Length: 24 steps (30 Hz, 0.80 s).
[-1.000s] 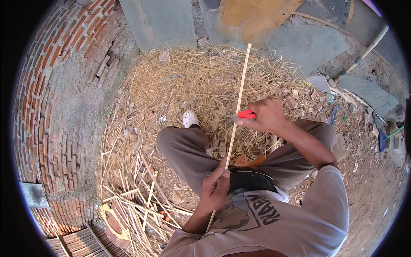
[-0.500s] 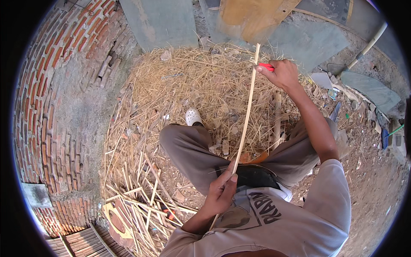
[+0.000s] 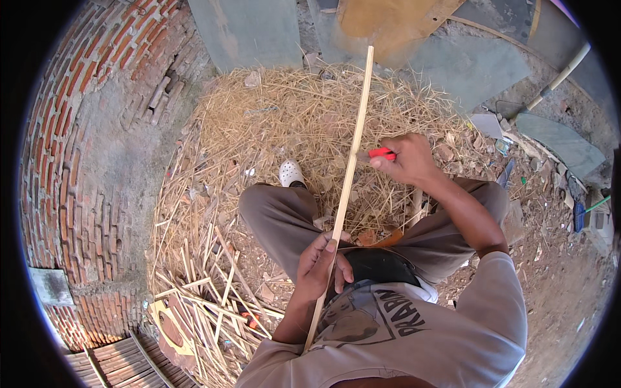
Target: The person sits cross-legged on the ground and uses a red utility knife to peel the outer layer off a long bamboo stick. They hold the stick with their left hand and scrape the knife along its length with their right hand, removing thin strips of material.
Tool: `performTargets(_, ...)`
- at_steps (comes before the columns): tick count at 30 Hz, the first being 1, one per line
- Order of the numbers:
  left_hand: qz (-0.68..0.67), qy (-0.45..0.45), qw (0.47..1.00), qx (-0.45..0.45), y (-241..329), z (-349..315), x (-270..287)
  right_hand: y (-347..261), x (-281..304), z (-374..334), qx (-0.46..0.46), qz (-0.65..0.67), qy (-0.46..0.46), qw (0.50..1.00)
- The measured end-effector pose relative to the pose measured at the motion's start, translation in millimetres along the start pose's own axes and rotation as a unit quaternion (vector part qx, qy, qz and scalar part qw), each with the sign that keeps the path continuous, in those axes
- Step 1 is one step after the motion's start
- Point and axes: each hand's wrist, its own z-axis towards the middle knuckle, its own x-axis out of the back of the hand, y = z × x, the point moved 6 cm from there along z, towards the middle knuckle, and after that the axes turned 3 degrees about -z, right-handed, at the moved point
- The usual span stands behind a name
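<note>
A long pale strip, apparently split bamboo [image 3: 347,191], slants from my waist up and away over my crossed legs, bending slightly. My left hand [image 3: 315,265] is closed around its lower part near my lap. My right hand [image 3: 411,160] grips the red handle of a small knife [image 3: 382,153]. The short blade points left and meets the strip's right edge, or lies very close to it, about a third of the way down from the far tip. Across my lap lies a black pad [image 3: 383,266].
Straw-like shavings [image 3: 284,110] cover the ground ahead. Many cut strips [image 3: 213,310] are heaped at my left, beside a brick wall [image 3: 71,194]. Grey slabs [image 3: 252,32] lean at the back. Stones and rubble [image 3: 550,168] lie to the right.
My right hand has drawn the knife from near the strip's far end back toward me. The strip has tilted leftward at its tip, and my left hand has shifted slightly left.
</note>
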Motion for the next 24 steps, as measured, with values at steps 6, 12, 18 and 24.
performTargets(6, 0.009, -0.017, 0.998, -0.053, -5, 7, -1, -39, -2, -14, 0.152, -0.025, 0.059, 0.986)
performTargets(12, 0.108, 0.006, 0.99, -0.087, 4, 11, -3, -25, 0, 2, 0.131, -0.048, 0.095, 0.986)
performTargets(18, 0.097, -0.037, 0.993, -0.059, -11, -3, -10, 56, 13, 36, -0.091, -0.112, 0.063, 0.988)
performTargets(24, 0.118, -0.041, 0.992, -0.027, -9, -16, -21, 126, 41, 56, -0.239, -0.129, 0.089, 0.958)
